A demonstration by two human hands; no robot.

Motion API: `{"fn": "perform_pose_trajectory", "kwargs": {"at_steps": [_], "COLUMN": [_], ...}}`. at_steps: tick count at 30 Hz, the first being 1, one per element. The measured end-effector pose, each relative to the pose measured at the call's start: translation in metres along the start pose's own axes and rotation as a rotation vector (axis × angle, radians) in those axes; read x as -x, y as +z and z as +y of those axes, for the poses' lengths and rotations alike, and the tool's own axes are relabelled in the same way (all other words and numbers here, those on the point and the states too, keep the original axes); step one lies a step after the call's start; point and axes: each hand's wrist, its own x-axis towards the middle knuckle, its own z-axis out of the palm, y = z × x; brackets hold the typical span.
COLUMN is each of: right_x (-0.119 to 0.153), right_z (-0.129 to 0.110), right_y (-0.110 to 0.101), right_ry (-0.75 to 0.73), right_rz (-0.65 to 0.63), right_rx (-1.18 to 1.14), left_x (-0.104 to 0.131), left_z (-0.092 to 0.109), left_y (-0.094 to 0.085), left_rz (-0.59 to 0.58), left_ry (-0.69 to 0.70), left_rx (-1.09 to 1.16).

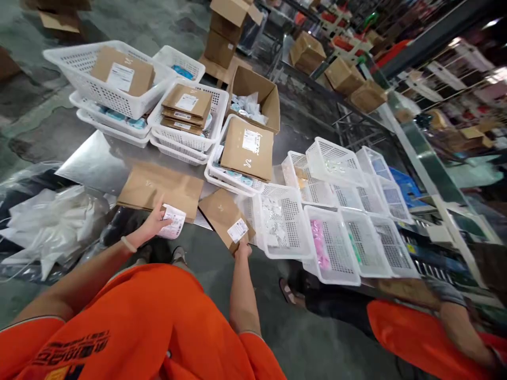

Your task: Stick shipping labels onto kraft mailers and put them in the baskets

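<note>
Left hand: And here, on my feed, the left hand [156, 220] is closed over a white printed slip [173, 221], fingers resting at the near side of the brown mailers [158, 184]; whether it grips those too, I can't tell.
Right hand: Over to the right hand [243, 250], and it's closed on the near corner of a labelled envelope [222, 214]! A corner hold, I'd judge, leaves the printed face uncovered.
Labelled envelope: It lies aslant at the desk's [95, 161] near edge, just beside the mailers, sticker [238, 230] up, presumably so the print can be read.
Far edge: Stacked white baskets line up here, and look, the front one carries a large brown parcel [247, 148] on top, label up; using the basket as a stand likely saves surface.
Right end: Small open baskets sit side by side, one with pink packets [320, 244]; I'd say the split keeps kinds apart.
Left corner: White plastic bags [59, 221] heap beside the desk, off the working surface.
Beyond: I also see a co-worker [428, 338] in orange past the right-end baskets.
</note>
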Motion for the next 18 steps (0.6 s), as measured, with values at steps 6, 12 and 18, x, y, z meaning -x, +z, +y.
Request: {"fn": "perform_pose_trajectory", "kwargs": {"at_steps": [6, 12, 18], "right_x": [0.030, 0.123, 0.150], "right_z": [-0.026, -0.057, -0.090], "right_y": [0.016, 0.105, 0.140], "right_ry": [-0.058, -0.297, -0.326], "right_rz": [0.037, -0.733, -0.894], "right_rx": [0.157, -0.156, -0.274], "left_x": [0.009, 0.019, 0.020], "left_z": [-0.003, -0.011, -0.014], "left_y": [-0.001, 0.001, 0.004], "left_rz": [0.097, 0.085, 0.116], "left_ry": [-0.034, 0.009, 0.121], "left_rx": [0.001, 0.003, -0.183]}}
